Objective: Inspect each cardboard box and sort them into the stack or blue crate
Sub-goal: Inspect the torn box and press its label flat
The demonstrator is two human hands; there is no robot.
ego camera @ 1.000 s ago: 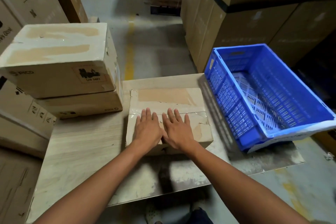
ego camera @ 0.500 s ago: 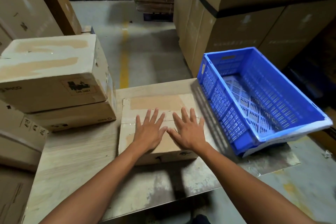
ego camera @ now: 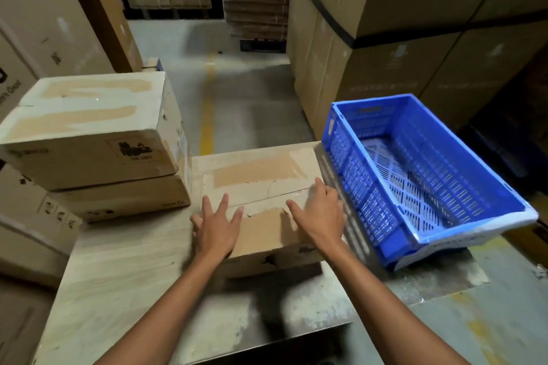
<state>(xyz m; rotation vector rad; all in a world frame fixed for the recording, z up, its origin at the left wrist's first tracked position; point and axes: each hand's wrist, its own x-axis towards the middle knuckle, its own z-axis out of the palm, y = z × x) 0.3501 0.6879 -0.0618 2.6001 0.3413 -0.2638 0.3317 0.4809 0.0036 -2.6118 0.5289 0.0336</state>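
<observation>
Cardboard box [ego camera: 261, 195] lies flat on table [ego camera: 118, 270], mid-scene, betw. stack [ego camera: 98, 139] of two boxes at left & blue crate [ego camera: 355, 181] at right, w/ crate wall just beside it. Left hand [ego camera: 215, 228] rests flat on box top nr left edge, fingers spread, gripping nothing. Right hand [ego camera: 320, 216] rests flat nr right edge, fingers straight, likewise not clasping.
</observation>
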